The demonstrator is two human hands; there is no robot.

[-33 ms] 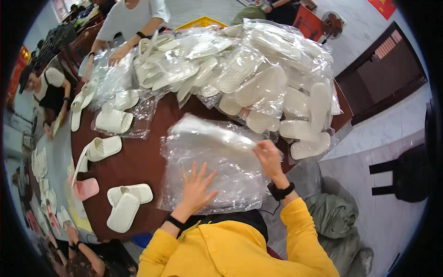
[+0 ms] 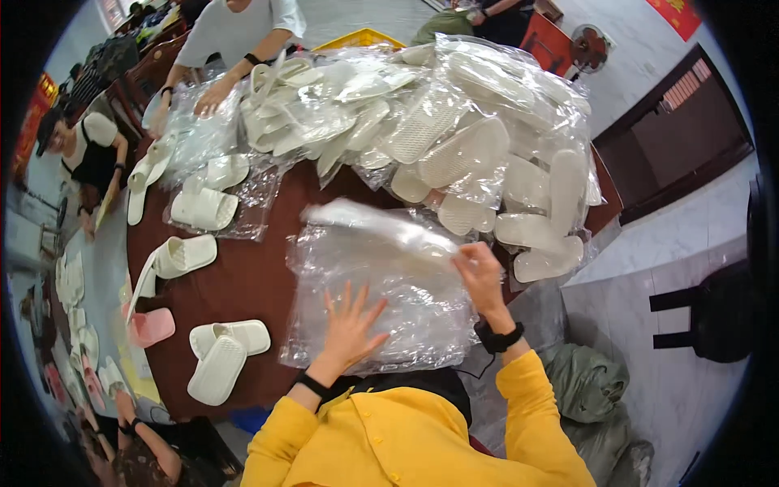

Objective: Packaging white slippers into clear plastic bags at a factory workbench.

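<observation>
A stack of clear plastic bags point(image 2: 398, 304) lies flat on the dark red table in front of me. My left hand point(image 2: 350, 329) rests on the stack with its fingers spread. At the stack's right side, my right hand point(image 2: 480, 272) pinches the edge of the top bag, whose far part is lifted and blurred by motion. To the left lie two white slippers point(image 2: 217, 371), one partly over the other. Beyond them are a pink slipper point(image 2: 152, 327) and another white pair point(image 2: 185, 256).
A large heap of bagged white slippers point(image 2: 462, 138) covers the table's far side. A bagged pair point(image 2: 204, 209) lies at the left. Across the table, a co-worker's hand point(image 2: 213, 96) rests on more plastic bags. Grey-green sacks point(image 2: 586, 381) stand on the floor at my right.
The lifted edge of the top bag has shifted slightly, and the whole view has moved a little. Both hands keep the same pose.
</observation>
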